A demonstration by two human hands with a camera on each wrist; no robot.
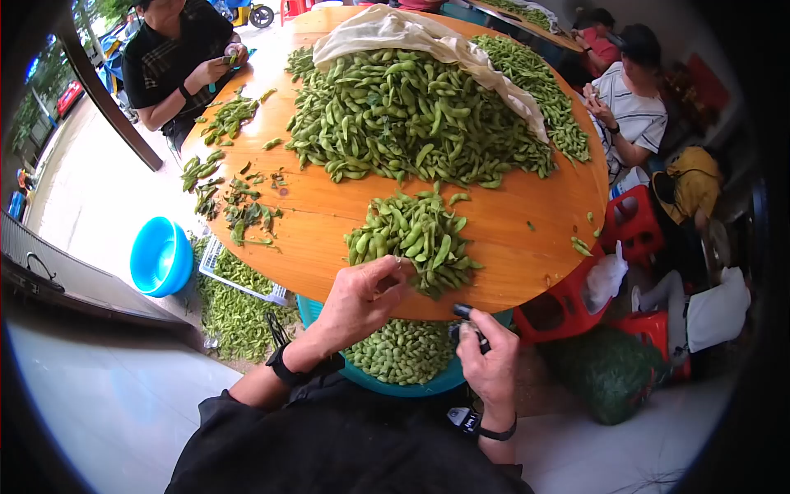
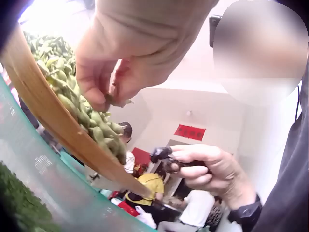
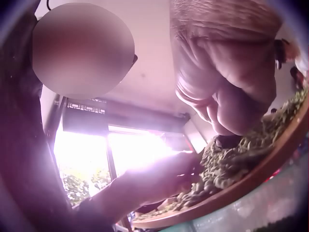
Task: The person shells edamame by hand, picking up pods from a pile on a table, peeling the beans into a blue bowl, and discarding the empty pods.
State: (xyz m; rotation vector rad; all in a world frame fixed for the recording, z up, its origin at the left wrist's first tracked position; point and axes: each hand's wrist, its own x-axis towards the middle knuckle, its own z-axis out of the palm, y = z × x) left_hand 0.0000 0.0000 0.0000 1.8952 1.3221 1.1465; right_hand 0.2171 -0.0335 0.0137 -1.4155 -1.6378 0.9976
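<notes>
My left hand (image 1: pixel 362 296) is over the front edge of a small heap of green pods (image 1: pixel 411 235); in the left wrist view this hand (image 2: pixel 137 48) pinches a small green pod (image 2: pixel 112 100) between thumb and fingers. My right hand (image 1: pixel 491 362), just beyond the table edge, has its fingers curled round a small black object (image 1: pixel 462 311). The same black object (image 2: pixel 161 154) shows at the thumb and index finger of the right hand (image 2: pixel 210 166); its exact shape is unclear. The hands are apart. Beneath them, a teal basin (image 1: pixel 448 380) holds loose pods.
A large pod pile (image 1: pixel 411 115) under white cloth (image 1: pixel 387 29) covers the back of the wooden table (image 1: pixel 510 239). Leafy scraps (image 1: pixel 247 206) lie left. A blue basin (image 1: pixel 160 257) and a crate (image 1: pixel 239 276) stand on the floor. Red stools (image 1: pixel 638 222) and seated people are around.
</notes>
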